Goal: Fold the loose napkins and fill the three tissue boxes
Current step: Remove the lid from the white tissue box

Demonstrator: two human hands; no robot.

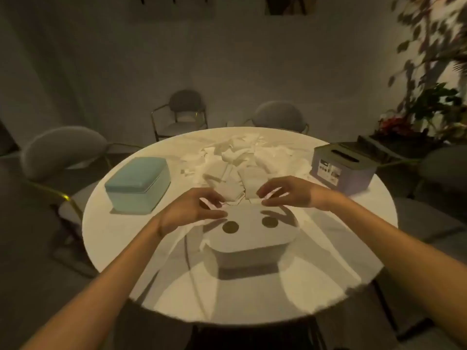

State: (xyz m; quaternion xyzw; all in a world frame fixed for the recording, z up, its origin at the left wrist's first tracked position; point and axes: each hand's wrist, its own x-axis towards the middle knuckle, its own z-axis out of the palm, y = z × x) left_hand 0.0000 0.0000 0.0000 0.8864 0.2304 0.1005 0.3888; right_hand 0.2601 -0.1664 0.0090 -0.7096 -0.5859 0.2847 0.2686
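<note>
Here, both hands hover over the far edge of a white rounded-rectangular tissue box with two dark round spots (249, 236), its long axis running left to right. The left hand (192, 210) and the right hand (285, 195) have curled fingers; whether they pinch the loose white napkins (242, 162) heaped beyond on the round white table (121, 238) is unclear. A teal lidded box (139, 184) sits left, a grey slotted box (343, 165) right.

Three tissue boxes sit on the counter (121, 251): a teal one (137, 188) near the left edge, a grey-purple one (345, 168) at the right edge, a white one (252, 238) toward the near edge. One loose heap of napkins (242, 157) lies toward the far edge; its sheets are too jumbled to count. Four chairs are in view. Two hands are over the counter.
</note>
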